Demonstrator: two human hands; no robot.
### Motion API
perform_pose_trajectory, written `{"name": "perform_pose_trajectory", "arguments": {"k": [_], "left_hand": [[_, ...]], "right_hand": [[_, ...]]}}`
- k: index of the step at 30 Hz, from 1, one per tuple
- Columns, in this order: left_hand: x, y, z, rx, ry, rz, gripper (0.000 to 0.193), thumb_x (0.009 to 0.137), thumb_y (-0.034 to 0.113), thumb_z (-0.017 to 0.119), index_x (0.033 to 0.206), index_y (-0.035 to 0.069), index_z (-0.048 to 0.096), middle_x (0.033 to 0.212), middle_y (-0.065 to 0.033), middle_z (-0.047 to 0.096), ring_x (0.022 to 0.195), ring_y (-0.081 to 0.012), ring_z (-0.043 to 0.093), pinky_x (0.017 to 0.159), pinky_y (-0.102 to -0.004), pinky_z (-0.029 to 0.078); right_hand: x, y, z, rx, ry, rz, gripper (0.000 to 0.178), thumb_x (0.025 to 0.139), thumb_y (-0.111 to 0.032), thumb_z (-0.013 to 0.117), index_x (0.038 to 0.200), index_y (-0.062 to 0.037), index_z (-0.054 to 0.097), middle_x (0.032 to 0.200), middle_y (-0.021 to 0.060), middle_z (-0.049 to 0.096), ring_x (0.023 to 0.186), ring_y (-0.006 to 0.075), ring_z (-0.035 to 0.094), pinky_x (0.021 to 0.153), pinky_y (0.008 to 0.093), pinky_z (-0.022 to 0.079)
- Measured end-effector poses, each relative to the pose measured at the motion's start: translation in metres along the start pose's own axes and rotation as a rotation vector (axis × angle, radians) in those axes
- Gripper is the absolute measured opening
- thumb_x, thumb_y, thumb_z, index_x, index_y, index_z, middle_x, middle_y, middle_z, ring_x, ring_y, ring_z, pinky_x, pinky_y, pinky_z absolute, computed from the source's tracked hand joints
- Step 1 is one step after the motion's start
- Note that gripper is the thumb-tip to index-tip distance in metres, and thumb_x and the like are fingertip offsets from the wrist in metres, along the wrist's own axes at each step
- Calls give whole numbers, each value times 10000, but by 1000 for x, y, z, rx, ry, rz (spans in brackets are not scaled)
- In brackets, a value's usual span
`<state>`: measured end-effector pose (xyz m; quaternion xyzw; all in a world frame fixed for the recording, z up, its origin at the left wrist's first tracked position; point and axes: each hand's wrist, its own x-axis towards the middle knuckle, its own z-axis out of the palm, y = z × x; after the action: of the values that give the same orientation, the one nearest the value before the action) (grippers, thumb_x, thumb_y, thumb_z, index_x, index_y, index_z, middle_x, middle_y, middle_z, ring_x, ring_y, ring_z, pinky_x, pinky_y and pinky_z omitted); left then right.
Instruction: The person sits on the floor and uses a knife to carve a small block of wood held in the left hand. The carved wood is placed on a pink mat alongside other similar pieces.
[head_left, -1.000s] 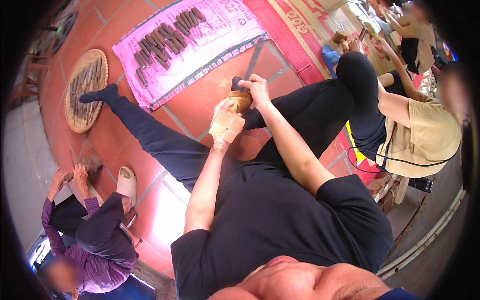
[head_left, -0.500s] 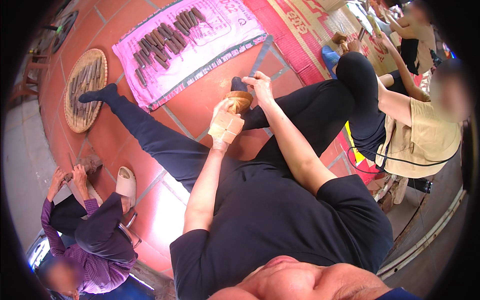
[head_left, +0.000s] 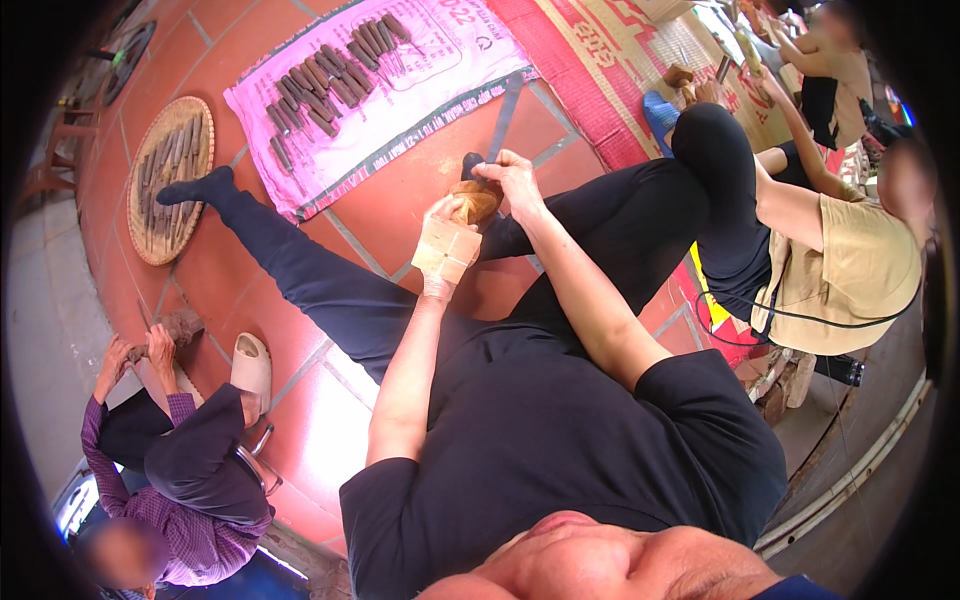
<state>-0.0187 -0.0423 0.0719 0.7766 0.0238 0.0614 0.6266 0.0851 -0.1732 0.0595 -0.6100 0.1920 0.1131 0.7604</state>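
My left hand [head_left: 440, 218] is closed around a carved wooden piece [head_left: 447, 250]. Its pale square base, with crossing lines on it, faces me, and a rounded brown part extends beyond my fingers. Just right of it, my right hand [head_left: 517, 182] grips the near end of a long, flat, grey metal strip [head_left: 507, 112]. The strip points away from me, its far end over the edge of a pink printed sheet [head_left: 440, 100]. It passes close beside the rounded wood; whether they touch I cannot tell. My fingers hide part of the piece.
Several dark-handled tools [head_left: 325, 85] lie in rows on the pink sheet. A round woven tray [head_left: 205, 150] holds more sticks at the left. One person [head_left: 190, 500] works at lower left, another [head_left: 840, 270] sits close on my right. Red-printed cardboard [head_left: 600, 50] lies beyond.
My right hand has drawn the metal strip slightly back and left, and the strip now stands steeper in view. The wooden piece has turned a little and shifted left in my left hand.
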Motion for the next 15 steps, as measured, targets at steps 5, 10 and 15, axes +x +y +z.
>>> {"name": "perform_pose_trajectory", "arguments": {"k": [5,10,15], "left_hand": [[0,2,1,14,-10,20,388,799,103,652,1168,85,533,1214,-97,448,1152,-224,438,985,-340,354],[0,8,0,21,12,25,383,800,104,649,1165,87,535,1206,-100,456,1146,-230,444,980,-345,357],[2,23,1,-97,19,-24,392,786,99,658,1157,88,532,1182,-102,480,1129,-237,455,969,-349,366]], "right_hand": [[20,20,-16,-112,127,-56,221,688,-43,684,576,-65,495,550,-8,501,495,84,432,458,245,338],[12,3,-8,-2,48,-39,227,683,-52,694,569,-63,498,542,2,496,482,84,426,453,252,338],[9,7,-8,-140,59,19,224,679,-57,700,570,-57,505,559,18,508,523,101,456,494,259,372]]}}
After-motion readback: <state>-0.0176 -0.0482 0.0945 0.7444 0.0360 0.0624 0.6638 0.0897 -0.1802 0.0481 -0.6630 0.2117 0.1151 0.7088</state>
